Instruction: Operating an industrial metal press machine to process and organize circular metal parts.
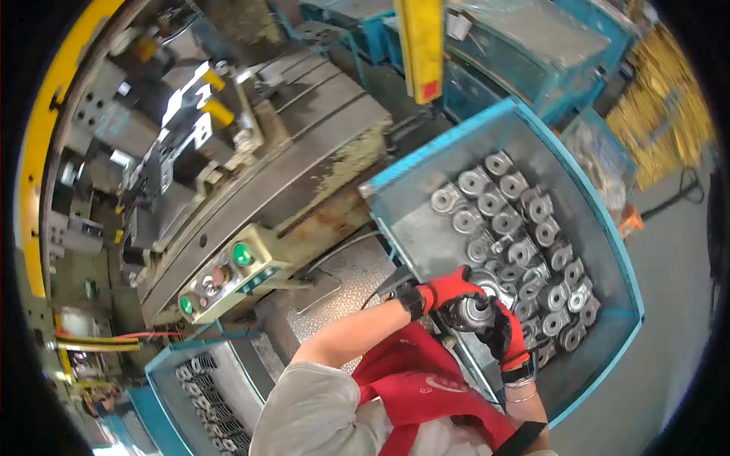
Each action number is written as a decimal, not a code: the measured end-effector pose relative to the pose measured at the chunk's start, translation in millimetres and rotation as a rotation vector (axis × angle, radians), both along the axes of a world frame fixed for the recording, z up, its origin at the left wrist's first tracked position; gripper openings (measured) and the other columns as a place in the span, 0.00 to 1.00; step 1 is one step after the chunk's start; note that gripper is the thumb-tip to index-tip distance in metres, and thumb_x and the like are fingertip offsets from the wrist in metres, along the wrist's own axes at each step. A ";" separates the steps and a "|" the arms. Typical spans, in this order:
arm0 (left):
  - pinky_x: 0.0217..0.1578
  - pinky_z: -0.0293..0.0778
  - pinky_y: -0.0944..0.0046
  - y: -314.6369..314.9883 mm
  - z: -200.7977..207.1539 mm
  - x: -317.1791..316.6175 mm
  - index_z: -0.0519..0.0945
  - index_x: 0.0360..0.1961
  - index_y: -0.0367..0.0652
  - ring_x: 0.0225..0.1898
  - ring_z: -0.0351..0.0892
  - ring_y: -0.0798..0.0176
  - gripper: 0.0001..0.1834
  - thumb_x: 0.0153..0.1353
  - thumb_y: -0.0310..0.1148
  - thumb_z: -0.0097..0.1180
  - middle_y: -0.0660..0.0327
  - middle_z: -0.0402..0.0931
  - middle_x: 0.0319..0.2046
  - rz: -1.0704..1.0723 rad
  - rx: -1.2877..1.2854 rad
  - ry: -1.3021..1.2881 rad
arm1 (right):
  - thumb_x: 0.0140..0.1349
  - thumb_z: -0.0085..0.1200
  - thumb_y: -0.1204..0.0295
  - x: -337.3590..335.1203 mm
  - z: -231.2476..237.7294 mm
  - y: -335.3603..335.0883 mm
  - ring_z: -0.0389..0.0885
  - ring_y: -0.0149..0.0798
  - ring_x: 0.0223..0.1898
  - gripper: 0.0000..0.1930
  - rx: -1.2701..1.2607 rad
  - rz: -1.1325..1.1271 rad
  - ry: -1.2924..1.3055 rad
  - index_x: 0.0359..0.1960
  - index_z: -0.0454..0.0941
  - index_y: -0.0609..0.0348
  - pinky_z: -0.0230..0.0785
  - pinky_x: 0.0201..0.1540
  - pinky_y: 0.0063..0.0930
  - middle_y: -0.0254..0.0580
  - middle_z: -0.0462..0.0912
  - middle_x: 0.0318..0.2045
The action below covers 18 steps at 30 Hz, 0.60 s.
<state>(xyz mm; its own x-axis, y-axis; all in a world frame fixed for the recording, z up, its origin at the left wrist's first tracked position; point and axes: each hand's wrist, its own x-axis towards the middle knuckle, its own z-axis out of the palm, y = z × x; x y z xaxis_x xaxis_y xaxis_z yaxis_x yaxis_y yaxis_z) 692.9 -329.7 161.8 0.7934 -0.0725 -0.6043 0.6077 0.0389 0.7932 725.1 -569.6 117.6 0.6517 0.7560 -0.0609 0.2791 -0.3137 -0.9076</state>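
My left hand (450,289), in a red and black glove, curls over a round metal part (473,314) at the near edge of a blue-rimmed bin (426,169). From the other side my right hand (511,334), gloved alike, closes on the same part. The part is grey and shiny, with a stepped round shape. Its underside and some of my fingertips are hidden. Several similar metal parts (522,251), each with a round hole, lie in rows in the bin just beyond my hands.
A press machine (334,129) with a slotted bed stands at the left. On its front is a control box (228,273) with green lit buttons. Another bin (171,372) of metal parts sits at the lower left. A yellow post (420,45) rises behind the near bin.
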 end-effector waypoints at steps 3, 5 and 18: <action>0.63 0.51 0.57 67.8 -0.9 -13.0 0.76 0.51 0.61 0.64 0.54 0.46 0.20 0.55 0.38 0.51 0.44 0.58 0.60 -0.305 0.291 -0.438 | 0.58 0.55 0.65 4.8 10.4 68.6 0.75 0.38 0.48 0.25 0.281 -0.100 0.887 0.57 0.66 0.57 0.70 0.48 0.36 0.38 0.74 0.51; 0.63 0.51 0.55 119.9 0.5 -19.0 0.76 0.51 0.57 0.62 0.57 0.46 0.20 0.54 0.35 0.50 0.50 0.62 0.59 -0.400 0.427 -0.546 | 0.55 0.57 0.77 13.6 18.0 113.3 0.73 0.38 0.51 0.30 0.521 -0.177 1.501 0.61 0.61 0.58 0.72 0.47 0.39 0.42 0.74 0.51; 0.50 0.69 0.59 430.0 62.0 21.3 0.80 0.45 0.48 0.43 0.76 0.67 0.15 0.58 0.38 0.50 0.62 0.79 0.43 -0.209 0.242 -0.373 | 0.65 0.46 0.63 33.0 61.9 461.4 0.78 0.36 0.46 0.18 0.662 -0.051 1.392 0.52 0.72 0.60 0.72 0.50 0.30 0.41 0.78 0.48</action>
